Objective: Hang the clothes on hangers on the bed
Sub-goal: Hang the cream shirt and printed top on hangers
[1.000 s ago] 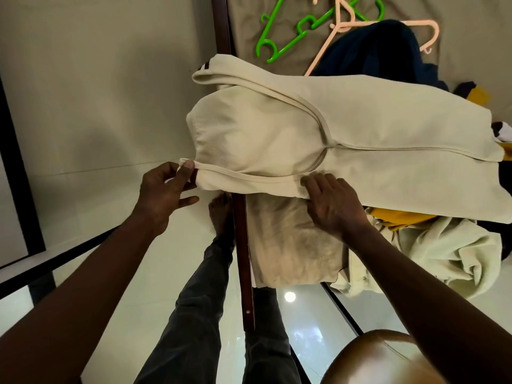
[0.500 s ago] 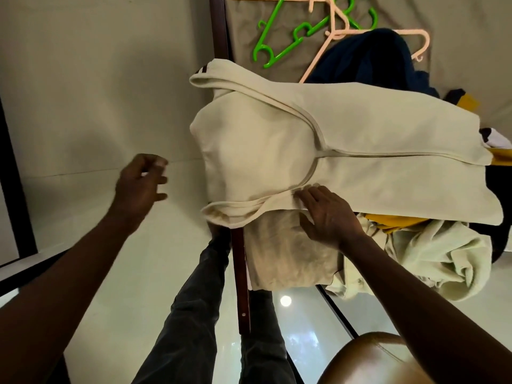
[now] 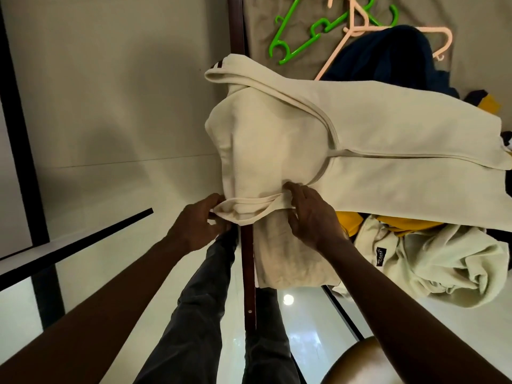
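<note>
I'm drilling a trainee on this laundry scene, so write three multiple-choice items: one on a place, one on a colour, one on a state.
1. Where do the green hangers lie?
A. on the bed, beyond the cream jacket
B. on the floor tiles
C. on the person's knee

2. What colour is the cloth showing under the jacket beside the right hand?
A. red
B. yellow
C. purple

3. What is the left hand doing?
A. hanging free
B. gripping the jacket's near edge
C. holding a hanger

Answers:
1 A: they lie on the bed cover past the jacket's far side.
2 B: a yellow fold shows below the jacket's hem.
3 B: its fingers curl round the folded cream edge.
</note>
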`<state>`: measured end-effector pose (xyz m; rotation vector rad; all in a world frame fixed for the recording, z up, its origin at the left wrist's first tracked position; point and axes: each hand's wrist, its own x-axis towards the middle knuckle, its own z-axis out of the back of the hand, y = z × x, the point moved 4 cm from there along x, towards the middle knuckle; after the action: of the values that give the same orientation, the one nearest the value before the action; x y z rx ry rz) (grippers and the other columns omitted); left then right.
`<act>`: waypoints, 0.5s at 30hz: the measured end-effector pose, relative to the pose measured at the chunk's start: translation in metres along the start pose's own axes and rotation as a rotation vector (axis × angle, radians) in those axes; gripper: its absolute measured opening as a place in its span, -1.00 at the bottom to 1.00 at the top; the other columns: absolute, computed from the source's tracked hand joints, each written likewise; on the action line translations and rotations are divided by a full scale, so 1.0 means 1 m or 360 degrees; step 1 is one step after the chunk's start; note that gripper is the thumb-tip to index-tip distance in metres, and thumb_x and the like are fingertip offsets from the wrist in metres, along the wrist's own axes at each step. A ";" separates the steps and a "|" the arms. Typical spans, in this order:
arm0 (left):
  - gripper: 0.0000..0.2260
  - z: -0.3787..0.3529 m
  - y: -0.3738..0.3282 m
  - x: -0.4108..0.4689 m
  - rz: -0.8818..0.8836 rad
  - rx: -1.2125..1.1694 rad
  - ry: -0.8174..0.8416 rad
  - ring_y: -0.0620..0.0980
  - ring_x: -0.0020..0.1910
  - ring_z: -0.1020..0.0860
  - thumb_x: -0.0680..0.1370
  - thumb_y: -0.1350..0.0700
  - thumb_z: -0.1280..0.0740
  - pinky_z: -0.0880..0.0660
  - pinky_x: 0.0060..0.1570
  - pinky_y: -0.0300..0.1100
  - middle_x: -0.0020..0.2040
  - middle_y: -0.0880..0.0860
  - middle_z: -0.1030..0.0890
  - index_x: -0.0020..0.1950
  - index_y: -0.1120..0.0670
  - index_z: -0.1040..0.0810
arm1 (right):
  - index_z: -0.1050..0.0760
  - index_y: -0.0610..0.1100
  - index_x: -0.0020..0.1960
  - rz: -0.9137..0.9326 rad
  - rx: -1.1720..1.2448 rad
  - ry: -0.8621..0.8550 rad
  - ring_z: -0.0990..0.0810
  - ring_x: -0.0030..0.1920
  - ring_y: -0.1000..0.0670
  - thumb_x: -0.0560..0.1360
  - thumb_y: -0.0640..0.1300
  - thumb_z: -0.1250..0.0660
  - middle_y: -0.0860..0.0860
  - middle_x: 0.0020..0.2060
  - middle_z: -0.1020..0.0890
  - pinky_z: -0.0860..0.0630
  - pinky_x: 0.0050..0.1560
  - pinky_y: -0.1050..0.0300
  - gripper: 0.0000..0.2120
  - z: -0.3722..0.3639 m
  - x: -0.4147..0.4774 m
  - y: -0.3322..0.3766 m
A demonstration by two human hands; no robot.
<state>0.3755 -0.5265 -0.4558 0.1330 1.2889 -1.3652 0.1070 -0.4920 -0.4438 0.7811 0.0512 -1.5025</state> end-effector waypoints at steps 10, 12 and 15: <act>-0.18 0.047 -0.008 -0.016 0.0422 -0.1253 0.0274 0.20 0.06 -0.72 0.15 -0.33 -0.66 -0.67 0.08 0.10 0.09 0.19 -0.72 0.22 0.15 -0.61 | -0.45 -0.17 0.33 0.0179 -0.0445 -0.0340 -0.60 -0.07 -0.20 0.53 -0.12 -0.37 -0.13 -0.02 -0.60 -0.53 -0.18 -0.04 -0.61 0.000 0.000 -0.002; -0.35 0.051 -0.006 -0.013 0.0399 -0.1193 0.0021 0.14 -0.01 -0.74 0.31 -0.26 -0.60 -0.69 0.04 0.04 0.09 0.24 -0.71 0.14 0.21 -0.61 | -0.48 -0.15 0.26 0.0194 -0.0480 -0.0425 -0.58 -0.11 -0.21 0.49 -0.16 -0.38 -0.12 -0.08 -0.58 -0.49 -0.22 -0.03 -0.65 0.003 0.000 -0.005; -0.81 0.056 0.004 -0.008 0.0408 -0.1241 -0.0558 0.09 -0.12 -0.72 0.63 0.07 -0.39 -0.69 0.05 0.01 -0.01 0.24 -0.69 -0.03 0.20 -0.57 | -0.49 -0.13 0.11 0.0298 -0.0465 -0.0449 -0.55 -0.16 -0.21 0.49 -0.16 -0.30 -0.12 -0.12 -0.55 -0.46 -0.24 -0.03 -0.80 0.006 0.002 -0.006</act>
<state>0.4133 -0.5604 -0.4315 -0.4452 1.3564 -0.5676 0.0997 -0.4954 -0.4428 0.3266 -0.0138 -1.3746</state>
